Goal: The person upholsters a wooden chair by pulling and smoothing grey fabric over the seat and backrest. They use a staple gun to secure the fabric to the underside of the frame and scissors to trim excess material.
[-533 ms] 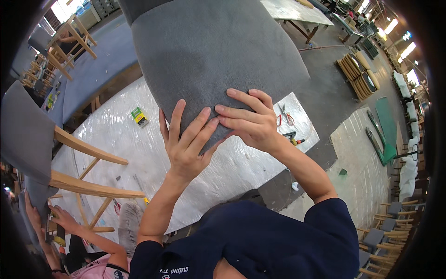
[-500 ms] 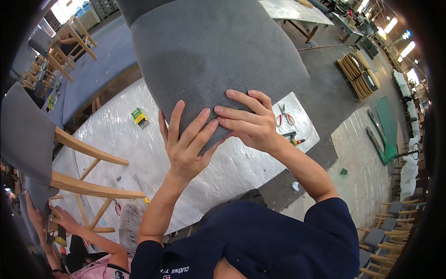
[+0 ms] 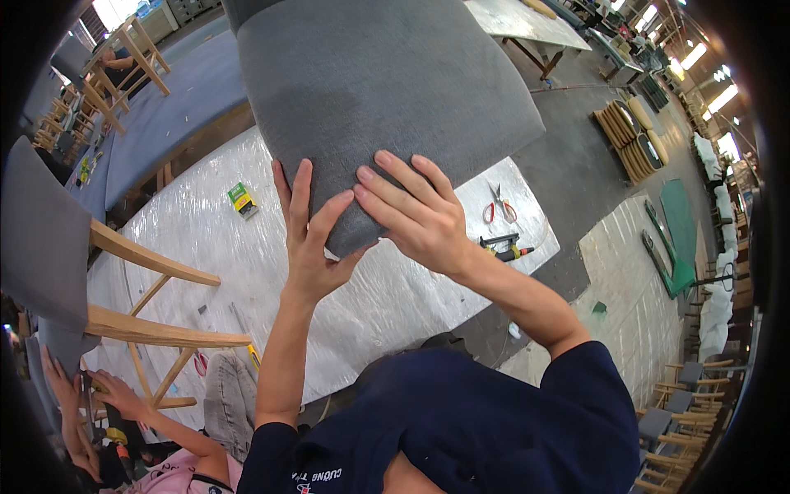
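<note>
Nearest me, I have both hands on the corner of a grey upholstered seat (image 3: 395, 90), which stands above the table in the upper middle of my view. The left hand (image 3: 313, 243) is wrapped around that corner, fingers along its side and thumb bent in by the tip, so I read it as holding the padding. The right hand (image 3: 424, 218) lies with its fingers slightly fanned on the top cover; its thumb is mostly hidden, so I cannot tell whether it also pinches the edge. I judge the step in hand to be pressing and shaping the cover at this corner. The next move, to my mind, calls for even pressure: left steadying, right smoothing toward the edge without dragging the fabric askew.

Beyond the hands, shiny sheeting covers the table (image 3: 395, 305). On it, red-handled scissors (image 3: 499, 200) and a black tool (image 3: 510, 252) lie to the right, a small green-and-yellow box (image 3: 243, 200) to the left; neither hand touches them. Off left, a co-worker's hand (image 3: 120, 395) is near a grey chair (image 3: 41, 235) with wooden legs. Farther away, stacked wooden frames (image 3: 623, 148) stand on the floor (image 3: 568, 198), with another table (image 3: 527, 20) beyond
</note>
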